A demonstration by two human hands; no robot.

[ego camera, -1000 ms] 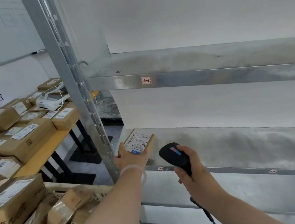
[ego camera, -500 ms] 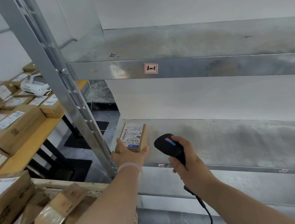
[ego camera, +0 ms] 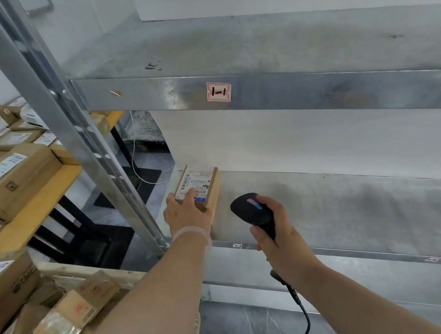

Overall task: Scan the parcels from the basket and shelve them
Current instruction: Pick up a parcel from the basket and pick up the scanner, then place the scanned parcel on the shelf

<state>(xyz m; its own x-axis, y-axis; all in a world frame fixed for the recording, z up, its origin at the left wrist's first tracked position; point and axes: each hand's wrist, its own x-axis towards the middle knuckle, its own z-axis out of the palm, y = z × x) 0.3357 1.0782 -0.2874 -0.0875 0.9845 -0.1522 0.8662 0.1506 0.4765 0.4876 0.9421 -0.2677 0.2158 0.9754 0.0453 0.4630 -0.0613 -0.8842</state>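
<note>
A small brown parcel (ego camera: 201,181) with a white label lies at the left end of the lower metal shelf (ego camera: 357,205). My left hand (ego camera: 187,215) holds its near end, with fingers over the label and the thumb on its left side. To the right, my right hand (ego camera: 274,232) grips a black corded scanner (ego camera: 251,209), held over the shelf's front edge and pointing away from me. At lower left, the wooden basket (ego camera: 87,269) holds several more brown parcels (ego camera: 85,297).
An upper metal shelf (ego camera: 288,92) carries a red-and-white tag (ego camera: 218,91) on its front edge. The rack's steel upright (ego camera: 80,145) stands just left of the parcel. A yellow table (ego camera: 38,206) stacked with boxes lies to the far left.
The parcel has gone from raised in my left hand to lying flat on the lower shelf's left end. The camera has moved closer to the rack; the scanner has stayed beside the parcel.
</note>
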